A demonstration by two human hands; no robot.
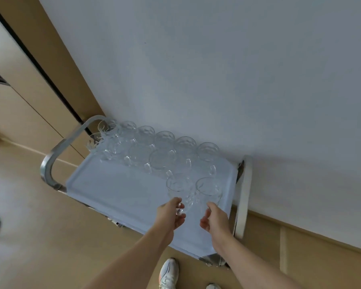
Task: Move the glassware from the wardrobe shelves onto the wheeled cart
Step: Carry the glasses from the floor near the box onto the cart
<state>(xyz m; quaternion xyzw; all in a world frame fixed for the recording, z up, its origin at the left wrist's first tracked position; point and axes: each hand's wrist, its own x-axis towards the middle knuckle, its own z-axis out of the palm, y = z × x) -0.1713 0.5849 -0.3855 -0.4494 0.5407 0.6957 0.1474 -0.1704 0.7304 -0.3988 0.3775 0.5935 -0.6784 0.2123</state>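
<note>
Now: placing step | two glasses (178, 190) pinched by left hand (171, 213) and right hand (216, 219) over cart (113, 188) | next: set down beside row, fingers released.

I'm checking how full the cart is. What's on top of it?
On the cart: rows of glass cups along the wall side. Each hand, left and right, holds another glass over it. Any lower shelf is hidden.
</note>
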